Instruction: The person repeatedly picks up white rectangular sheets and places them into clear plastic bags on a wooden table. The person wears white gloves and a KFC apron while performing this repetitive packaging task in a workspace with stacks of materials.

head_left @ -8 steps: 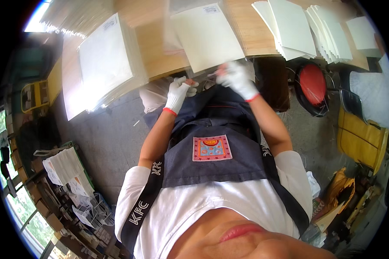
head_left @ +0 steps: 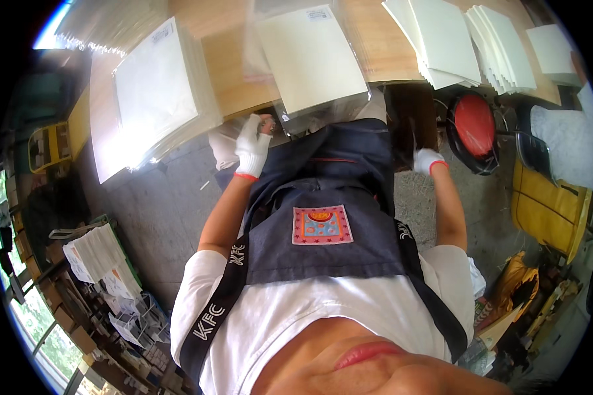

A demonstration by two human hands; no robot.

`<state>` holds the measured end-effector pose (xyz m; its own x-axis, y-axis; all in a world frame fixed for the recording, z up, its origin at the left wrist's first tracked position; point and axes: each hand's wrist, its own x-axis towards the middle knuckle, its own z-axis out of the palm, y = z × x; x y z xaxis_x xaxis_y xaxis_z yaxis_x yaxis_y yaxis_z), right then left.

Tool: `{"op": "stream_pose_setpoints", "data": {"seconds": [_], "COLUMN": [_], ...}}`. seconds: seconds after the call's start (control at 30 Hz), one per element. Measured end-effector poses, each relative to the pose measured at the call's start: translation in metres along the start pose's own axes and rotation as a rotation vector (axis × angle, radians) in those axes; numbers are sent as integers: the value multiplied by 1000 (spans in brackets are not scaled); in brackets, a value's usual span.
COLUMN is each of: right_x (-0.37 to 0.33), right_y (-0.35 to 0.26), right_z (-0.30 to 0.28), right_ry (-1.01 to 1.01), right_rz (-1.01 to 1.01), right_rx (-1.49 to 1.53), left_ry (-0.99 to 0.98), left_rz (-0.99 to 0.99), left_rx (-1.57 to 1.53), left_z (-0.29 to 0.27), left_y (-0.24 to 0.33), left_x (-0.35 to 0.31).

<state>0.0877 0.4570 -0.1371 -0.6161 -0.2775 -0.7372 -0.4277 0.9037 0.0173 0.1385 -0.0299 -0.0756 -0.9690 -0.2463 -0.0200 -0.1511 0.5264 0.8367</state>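
A white board (head_left: 313,59) in a clear plastic sleeve lies on the wooden table, its near end and the loose sleeve jutting past the edge. My left hand (head_left: 252,143), in a white glove with bare fingertips, is at the table edge just left of that sleeve. Its fingers are curled together; whether they pinch anything is too small to make out. My right hand (head_left: 429,160), gloved likewise with a red cuff, is out to the right beside a dark brown box-like piece (head_left: 412,125). Motion blurs its fingers, and what they hold, if anything, cannot be seen.
Left on the table (head_left: 227,66) rests a stack of sleeved white boards (head_left: 155,82). Bare white boards (head_left: 441,43) are fanned out at right, with another fanned stack (head_left: 501,49) beyond. A red round stool (head_left: 474,125) and yellow chair (head_left: 550,204) stand right; a paper-filled rack (head_left: 102,257) stands left.
My right hand has swung away from the sleeve's near end, out to the right and toward me. My left hand has shifted slightly left, its fingers now pointing up toward the table edge.
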Motion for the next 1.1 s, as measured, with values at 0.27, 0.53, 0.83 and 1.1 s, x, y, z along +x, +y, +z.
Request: {"op": "stream_pose_setpoints", "data": {"seconds": [0.27,0.53,0.83,1.1], "right_x": [15,22,46,-1], "right_y": [-113,-143,-145,-48], "right_z": [-134,-144,-132,-105], "right_ry": [1069,1044,874,187], "right_rz": [-215,-411,-22,402], "right_rx": [141,653,1641,135], "left_ry": [142,141,202,243], "left_rz": [817,225,-329,-590], "left_rx": [448,-15,-816,-1178], "left_z": [19,12,23,11], "left_y": [26,-3,-4,-18], "left_x": [15,-11,-6,0]}}
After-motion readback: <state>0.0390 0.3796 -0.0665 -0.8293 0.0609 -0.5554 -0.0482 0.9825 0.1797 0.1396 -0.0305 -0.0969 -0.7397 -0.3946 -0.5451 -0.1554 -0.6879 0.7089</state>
